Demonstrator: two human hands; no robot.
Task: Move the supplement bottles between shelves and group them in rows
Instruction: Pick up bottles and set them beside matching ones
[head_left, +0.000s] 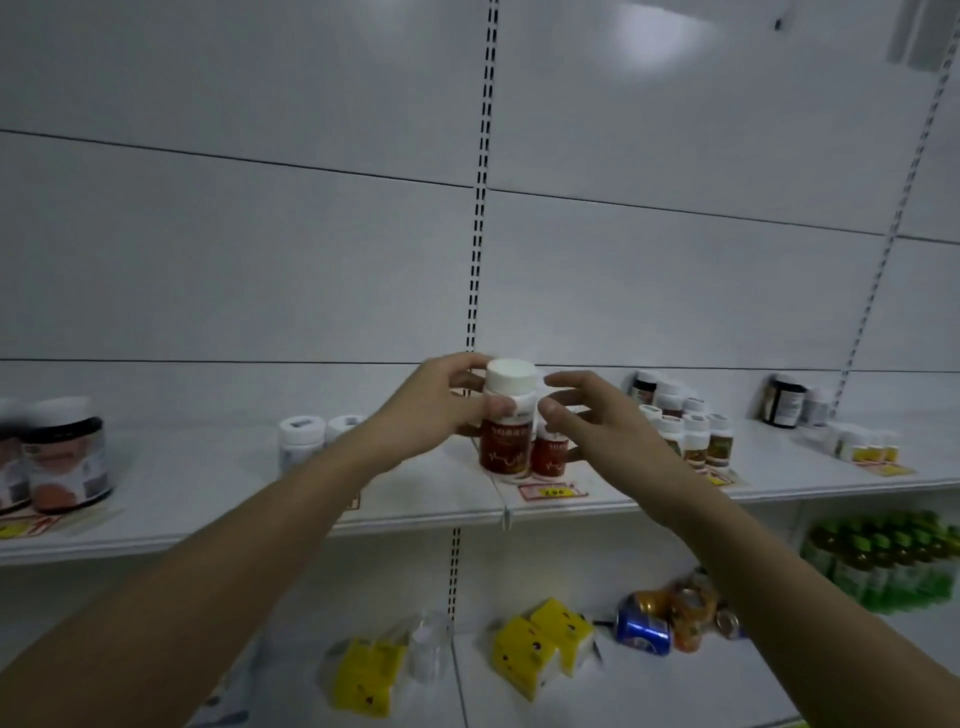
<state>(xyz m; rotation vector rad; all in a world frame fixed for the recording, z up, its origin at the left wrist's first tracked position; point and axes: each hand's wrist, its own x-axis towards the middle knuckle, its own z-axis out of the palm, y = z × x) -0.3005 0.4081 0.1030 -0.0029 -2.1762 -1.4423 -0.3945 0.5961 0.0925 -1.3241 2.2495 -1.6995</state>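
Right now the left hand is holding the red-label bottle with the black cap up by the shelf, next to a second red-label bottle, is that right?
Not quite: the cap is white, not black. The head view shows the left hand holding the red-label bottle by the shelf, next to a second red-label bottle.

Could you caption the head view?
Left hand holds a red bottle at the shelf; right hand open.

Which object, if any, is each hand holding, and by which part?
The left hand grips the red-labelled bottle near its white cap. The right hand holds nothing.
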